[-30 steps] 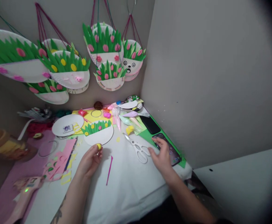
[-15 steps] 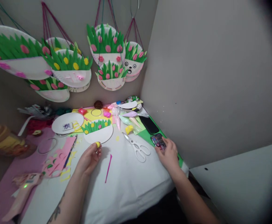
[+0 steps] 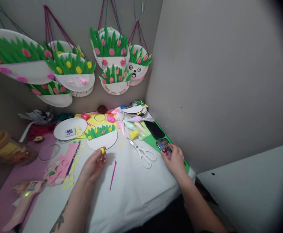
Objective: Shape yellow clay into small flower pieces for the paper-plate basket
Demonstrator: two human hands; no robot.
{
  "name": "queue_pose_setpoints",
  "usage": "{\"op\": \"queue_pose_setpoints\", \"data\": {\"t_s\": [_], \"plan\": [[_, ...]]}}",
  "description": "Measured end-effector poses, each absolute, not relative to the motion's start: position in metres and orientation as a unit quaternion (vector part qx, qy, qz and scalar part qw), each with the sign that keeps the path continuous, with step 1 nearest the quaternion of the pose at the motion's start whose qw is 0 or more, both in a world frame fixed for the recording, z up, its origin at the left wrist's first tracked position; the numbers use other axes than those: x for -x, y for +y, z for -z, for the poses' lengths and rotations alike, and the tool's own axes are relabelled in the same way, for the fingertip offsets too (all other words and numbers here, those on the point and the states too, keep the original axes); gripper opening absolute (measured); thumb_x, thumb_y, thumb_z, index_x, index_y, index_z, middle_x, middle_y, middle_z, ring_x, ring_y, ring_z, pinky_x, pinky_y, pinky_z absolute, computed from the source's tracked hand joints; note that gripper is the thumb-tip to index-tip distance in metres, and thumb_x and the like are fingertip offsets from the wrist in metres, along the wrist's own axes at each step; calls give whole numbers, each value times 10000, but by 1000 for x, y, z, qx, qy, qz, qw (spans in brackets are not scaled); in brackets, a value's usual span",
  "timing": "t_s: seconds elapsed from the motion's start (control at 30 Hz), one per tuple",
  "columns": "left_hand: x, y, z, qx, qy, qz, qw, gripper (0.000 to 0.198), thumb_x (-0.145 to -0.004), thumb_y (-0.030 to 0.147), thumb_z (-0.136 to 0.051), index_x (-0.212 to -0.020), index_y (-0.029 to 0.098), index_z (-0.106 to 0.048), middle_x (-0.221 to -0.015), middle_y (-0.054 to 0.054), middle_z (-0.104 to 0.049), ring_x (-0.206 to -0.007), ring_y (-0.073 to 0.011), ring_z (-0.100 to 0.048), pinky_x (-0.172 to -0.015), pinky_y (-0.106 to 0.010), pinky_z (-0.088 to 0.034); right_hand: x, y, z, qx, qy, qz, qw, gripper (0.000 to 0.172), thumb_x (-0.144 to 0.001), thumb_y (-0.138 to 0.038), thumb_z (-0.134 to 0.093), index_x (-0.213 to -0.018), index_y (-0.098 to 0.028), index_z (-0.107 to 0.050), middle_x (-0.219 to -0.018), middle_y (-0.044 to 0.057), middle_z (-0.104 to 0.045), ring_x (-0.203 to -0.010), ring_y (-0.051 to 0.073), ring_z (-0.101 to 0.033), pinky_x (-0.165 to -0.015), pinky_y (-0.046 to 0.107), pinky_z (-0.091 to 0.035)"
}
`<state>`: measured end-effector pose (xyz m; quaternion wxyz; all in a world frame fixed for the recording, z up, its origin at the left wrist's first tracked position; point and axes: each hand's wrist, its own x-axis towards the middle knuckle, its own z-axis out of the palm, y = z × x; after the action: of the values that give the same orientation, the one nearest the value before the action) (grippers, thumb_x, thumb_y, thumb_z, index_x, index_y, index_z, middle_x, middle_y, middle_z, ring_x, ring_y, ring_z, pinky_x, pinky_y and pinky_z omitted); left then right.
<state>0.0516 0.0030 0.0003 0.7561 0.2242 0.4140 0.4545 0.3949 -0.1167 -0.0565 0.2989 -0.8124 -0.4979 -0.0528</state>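
Between thumb and fingertips, my left hand (image 3: 94, 165) pinches a small yellow oval piece (image 3: 102, 150). Just beyond it lies a paper plate craft (image 3: 102, 141) with green paper grass and small yellow and pink ovals. My right hand (image 3: 176, 161) grips the lower end of a smartphone (image 3: 164, 144) with a lit screen, resting at the table's right edge. White-handled scissors (image 3: 142, 154) lie part open between my hands. A thin magenta strip (image 3: 113, 175) is on the white cloth near my left hand.
Several plate crafts (image 3: 74, 77) hang on the wall. Piping bags (image 3: 129, 124) and a black phone-shaped object (image 3: 155, 130) lie at the back right. To the left are a white plate (image 3: 60, 128), pink paper scraps (image 3: 62, 165), a pink glue gun (image 3: 25, 204) and a lidded cup (image 3: 7, 147).
Hardly anything differs. The view has shifted slightly, while my left hand still pinches the yellow piece and my right hand stays on the smartphone.
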Motion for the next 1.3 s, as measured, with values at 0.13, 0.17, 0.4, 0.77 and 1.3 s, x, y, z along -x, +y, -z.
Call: {"op": "queue_pose_setpoints", "data": {"t_s": [0.13,0.17,0.4,0.77,1.3], "plan": [[-50,3,0,-224,415,-455,755,219,-737,205,-690,-937,121,-663,-760,-10,-577,-604,-71,-561,-502,-164,-496,-398,-114,56,812,-496,60,302,547,-761,-442,-578,-1185,-120,-453,-1155,203,-552,-1142,340,-470,-917,505,-393],[-50,2,0,-224,416,-455,755,221,-734,206,-693,-937,122,-664,-760,-11,-578,-606,-72,-561,-502,-164,-495,-399,-114,55,813,-493,61,304,550,-759,-444,-581,-1186,-121,-452,-1159,204,-549,-1145,341,-469,-918,505,-391],[-52,0,-4,-238,416,-449,754,289,-722,202,-703,-1000,133,-665,-766,-8,-580,-609,-65,-553,-512,-161,-492,-394,-118,49,837,-459,57,293,621,-753,-461,-586,-1234,-102,-427,-1187,223,-535,-1161,356,-450,-925,507,-384],[-55,-3,-3,-275,411,-442,748,238,-663,285,-763,-784,146,-612,-719,17,-559,-608,-69,-536,-520,-166,-450,-365,-109,40,791,-492,32,363,470,-771,-355,-587,-1164,-113,-498,-1095,182,-571,-1082,346,-472,-907,516,-407],[-64,-5,6,-426,472,-398,661,393,-634,347,-780,-948,172,-622,-668,23,-585,-577,-85,-501,-590,-210,-398,-222,-25,17,485,-749,-163,421,379,-808,-235,-610,-1185,-216,-576,-1099,74,-564,-1068,212,-494,-968,393,-428]]}}
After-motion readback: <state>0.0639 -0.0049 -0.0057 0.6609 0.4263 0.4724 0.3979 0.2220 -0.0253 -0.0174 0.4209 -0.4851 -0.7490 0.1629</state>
